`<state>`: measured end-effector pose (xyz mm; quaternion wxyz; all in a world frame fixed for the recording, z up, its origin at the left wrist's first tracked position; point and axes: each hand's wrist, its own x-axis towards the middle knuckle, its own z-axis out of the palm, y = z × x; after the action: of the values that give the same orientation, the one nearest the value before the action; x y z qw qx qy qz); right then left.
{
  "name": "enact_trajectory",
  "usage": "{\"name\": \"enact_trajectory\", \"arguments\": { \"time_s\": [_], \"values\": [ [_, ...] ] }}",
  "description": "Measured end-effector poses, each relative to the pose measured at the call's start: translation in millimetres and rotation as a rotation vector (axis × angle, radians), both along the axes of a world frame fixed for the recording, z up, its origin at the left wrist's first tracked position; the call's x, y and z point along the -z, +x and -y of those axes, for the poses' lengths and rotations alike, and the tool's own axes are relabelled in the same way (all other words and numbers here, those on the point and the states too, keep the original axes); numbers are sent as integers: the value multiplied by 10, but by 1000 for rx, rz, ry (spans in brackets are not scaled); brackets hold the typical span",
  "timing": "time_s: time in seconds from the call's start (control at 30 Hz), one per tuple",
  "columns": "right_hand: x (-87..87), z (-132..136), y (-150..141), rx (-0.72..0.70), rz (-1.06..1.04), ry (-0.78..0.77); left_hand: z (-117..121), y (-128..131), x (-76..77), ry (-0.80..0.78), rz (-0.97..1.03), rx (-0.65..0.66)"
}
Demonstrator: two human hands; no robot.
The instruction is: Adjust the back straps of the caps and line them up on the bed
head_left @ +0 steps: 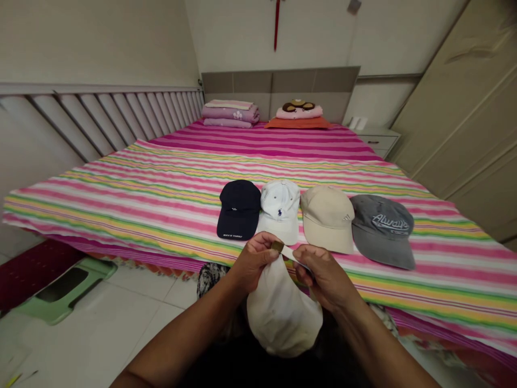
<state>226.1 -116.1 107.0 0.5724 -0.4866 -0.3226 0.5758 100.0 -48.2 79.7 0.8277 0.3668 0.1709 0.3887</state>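
Note:
A cream cap hangs in front of me, back side up. My left hand pinches its brass buckle, and my right hand pinches the white adjusting strap beside it. Just beyond, at the near edge of the striped bed, lie a navy cap, a white cap, a beige cap and a grey cap in a row, brims toward me.
Folded pink bedding and a pillow with a soft toy sit at the headboard. A slatted rail runs along the left. A green stool stands on the tiled floor; a nightstand and wardrobe are right.

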Motion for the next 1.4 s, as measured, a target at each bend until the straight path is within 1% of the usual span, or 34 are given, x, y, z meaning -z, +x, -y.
{"name": "enact_trajectory", "arguments": {
  "time_s": [0.1, 0.23, 0.33, 0.5, 0.6, 0.7, 0.9, 0.97, 1.07, 1.13, 1.23, 1.33, 1.4],
  "values": [
    [7, 3, 3, -52, -17, -4, 12, 1, -27, -2, -21, -7],
    [24, 2, 2, -63, -46, 15, 26, -1, -41, 11, -31, -14],
    [21, 3, -4, -82, -70, 31, 29, -7, -30, 52, -43, -7],
    [-12, 16, -10, -101, -47, 45, 30, -15, -9, 133, -64, 27],
    [-22, 31, 8, -130, -46, 55, 29, -22, -11, 128, -53, 28],
    [-9, 46, 35, -141, 9, 50, 31, -30, -27, 117, -57, 4],
    [-5, 50, 26, -174, -27, 44, 44, -43, -44, 113, -140, 91],
    [-27, 43, 37, -182, 23, 40, 39, -53, -37, 103, -127, 92],
    [-53, 42, 92, -153, 150, 21, 21, -73, -20, 95, -65, 62],
    [-48, 50, 130, -159, 186, -7, 8, -84, -4, 100, -31, 38],
    [-10, 60, 142, -202, 118, -29, -2, -87, 24, 109, -57, 46],
    [27, 52, 105, -207, 34, -7, 1, -77, 51, 146, -124, 86],
    [35, 39, 82, -205, 2, -12, 2, -75, 63, 164, -132, 84]
  ]
}}
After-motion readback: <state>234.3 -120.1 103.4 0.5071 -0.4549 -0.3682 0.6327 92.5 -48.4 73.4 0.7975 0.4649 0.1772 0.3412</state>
